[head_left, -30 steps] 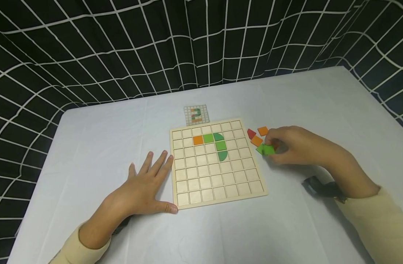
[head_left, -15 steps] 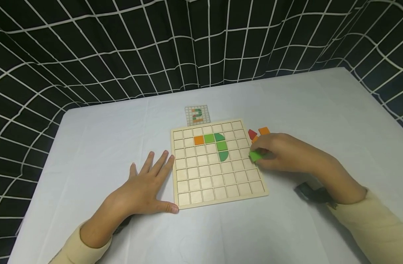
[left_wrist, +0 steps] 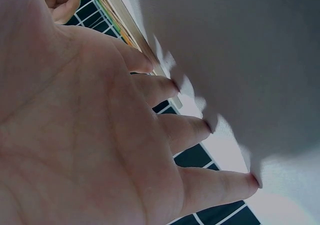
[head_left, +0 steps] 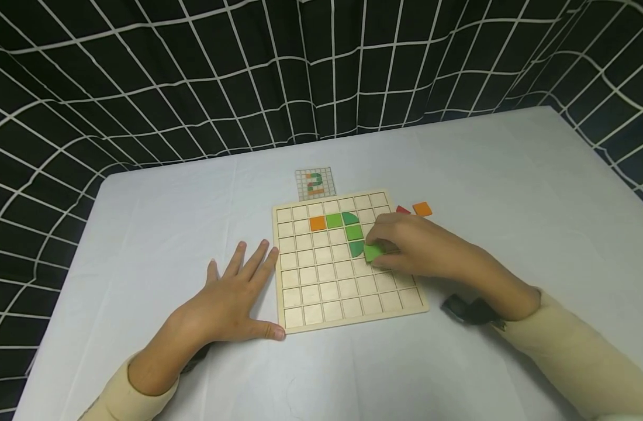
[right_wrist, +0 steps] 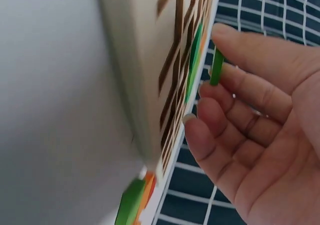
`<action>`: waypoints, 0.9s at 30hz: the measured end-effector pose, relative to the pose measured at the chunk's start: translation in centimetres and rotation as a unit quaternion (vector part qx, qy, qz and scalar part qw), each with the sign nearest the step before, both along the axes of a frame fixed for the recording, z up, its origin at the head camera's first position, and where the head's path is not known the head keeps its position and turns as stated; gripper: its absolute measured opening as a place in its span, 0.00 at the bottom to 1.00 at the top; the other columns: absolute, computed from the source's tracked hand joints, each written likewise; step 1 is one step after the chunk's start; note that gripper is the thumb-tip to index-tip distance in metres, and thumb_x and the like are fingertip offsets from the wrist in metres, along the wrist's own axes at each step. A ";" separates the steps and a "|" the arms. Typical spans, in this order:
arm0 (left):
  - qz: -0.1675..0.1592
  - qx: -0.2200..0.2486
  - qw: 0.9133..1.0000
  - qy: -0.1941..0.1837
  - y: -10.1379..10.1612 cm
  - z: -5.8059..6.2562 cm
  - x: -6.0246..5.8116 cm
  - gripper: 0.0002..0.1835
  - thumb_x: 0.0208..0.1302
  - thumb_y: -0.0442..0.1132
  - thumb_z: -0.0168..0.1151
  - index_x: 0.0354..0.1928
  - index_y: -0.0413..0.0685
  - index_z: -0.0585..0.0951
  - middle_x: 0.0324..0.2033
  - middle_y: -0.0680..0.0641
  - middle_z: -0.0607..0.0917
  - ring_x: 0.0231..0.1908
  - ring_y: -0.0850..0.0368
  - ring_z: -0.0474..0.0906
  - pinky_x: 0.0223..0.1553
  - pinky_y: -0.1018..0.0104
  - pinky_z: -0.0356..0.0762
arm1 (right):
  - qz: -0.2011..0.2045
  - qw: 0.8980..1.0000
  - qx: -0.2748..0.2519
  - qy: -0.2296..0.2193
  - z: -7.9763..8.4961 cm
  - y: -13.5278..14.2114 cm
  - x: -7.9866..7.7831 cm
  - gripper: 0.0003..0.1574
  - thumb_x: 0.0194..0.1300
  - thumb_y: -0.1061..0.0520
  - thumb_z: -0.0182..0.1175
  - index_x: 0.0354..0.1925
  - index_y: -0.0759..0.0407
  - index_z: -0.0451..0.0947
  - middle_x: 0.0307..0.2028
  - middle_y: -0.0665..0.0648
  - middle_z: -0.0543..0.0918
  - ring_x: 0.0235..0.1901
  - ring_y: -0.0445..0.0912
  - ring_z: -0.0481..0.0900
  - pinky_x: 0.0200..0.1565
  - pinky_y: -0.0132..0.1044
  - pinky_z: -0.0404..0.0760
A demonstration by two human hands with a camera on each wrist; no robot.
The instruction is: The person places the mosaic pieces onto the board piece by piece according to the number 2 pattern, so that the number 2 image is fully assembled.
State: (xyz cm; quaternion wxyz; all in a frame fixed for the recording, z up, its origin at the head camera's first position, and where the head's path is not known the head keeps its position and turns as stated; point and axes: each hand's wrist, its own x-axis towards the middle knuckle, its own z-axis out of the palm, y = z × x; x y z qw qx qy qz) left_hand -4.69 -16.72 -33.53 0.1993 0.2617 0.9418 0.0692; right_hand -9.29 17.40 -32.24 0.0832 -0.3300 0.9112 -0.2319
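My right hand [head_left: 424, 242] pinches a light green square tile [head_left: 372, 252] between thumb and fingers, over the right part of the wooden grid board [head_left: 321, 291]. In the right wrist view, that green tile [right_wrist: 217, 67] is seen edge-on, apart from the board's surface. Lying in the grid are an orange square tile [head_left: 317, 223], two light green squares and two dark green rounded tiles; the lower rounded tile [head_left: 356, 249] is right beside the held one. My left hand [head_left: 224, 310] rests with fingers spread along the board's left edge, thumb at its near left corner.
Right of the board lie a red tile [head_left: 403, 210], partly covered by my right hand, and an orange tile [head_left: 422, 209]. Another green tile [right_wrist: 130, 202] shows in the right wrist view. A small patterned card [head_left: 315, 183] lies behind the board on the white table [head_left: 195, 204].
My right hand has carried the green tile leftward from the loose tiles to over the board. The left hand has stayed in place.
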 end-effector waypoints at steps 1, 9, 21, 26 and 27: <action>0.000 0.000 1.000 0.001 0.0 0.0 0.0 0.72 0.43 0.82 0.61 0.81 0.49 0.42 0.79 0.42 0.41 0.75 0.31 0.34 0.56 0.16 0.42 | -0.002 1.000 0.000 0.000 0.0 -0.4 -0.1 0.13 0.55 0.59 0.75 0.40 0.55 0.85 0.32 0.47 0.77 0.33 0.43 0.71 0.37 0.36 0.74; -0.001 -0.001 1.000 0.002 0.0 -0.1 0.0 0.72 0.42 0.82 0.61 0.81 0.49 0.42 0.79 0.42 0.41 0.75 0.31 0.34 0.56 0.16 0.42 | -0.006 1.000 0.014 0.012 0.1 -2.8 -0.5 0.09 0.56 0.58 0.75 0.33 0.53 0.83 0.29 0.50 0.76 0.33 0.44 0.70 0.35 0.37 0.72; -0.002 0.001 1.000 -0.002 -0.1 0.0 0.0 0.72 0.43 0.82 0.61 0.81 0.49 0.42 0.79 0.43 0.40 0.75 0.31 0.33 0.56 0.16 0.41 | -0.009 0.998 0.061 0.000 0.2 -5.5 -1.1 0.09 0.55 0.57 0.76 0.32 0.56 0.84 0.28 0.49 0.77 0.32 0.46 0.72 0.38 0.39 0.74; -0.002 0.002 1.000 -0.001 -0.1 0.0 0.0 0.72 0.44 0.82 0.61 0.81 0.49 0.42 0.79 0.43 0.40 0.75 0.31 0.33 0.56 0.16 0.41 | -0.023 0.997 0.076 -0.009 0.1 -6.0 -1.3 0.10 0.55 0.57 0.76 0.34 0.57 0.85 0.30 0.49 0.78 0.33 0.47 0.74 0.38 0.40 0.75; -0.002 0.003 1.000 -0.001 -0.1 0.0 0.0 0.72 0.44 0.82 0.61 0.81 0.48 0.42 0.79 0.43 0.40 0.75 0.31 0.33 0.56 0.16 0.41 | -0.025 0.997 0.077 -0.010 0.1 -6.1 -1.3 0.10 0.55 0.57 0.76 0.35 0.57 0.85 0.31 0.50 0.79 0.34 0.47 0.74 0.39 0.40 0.76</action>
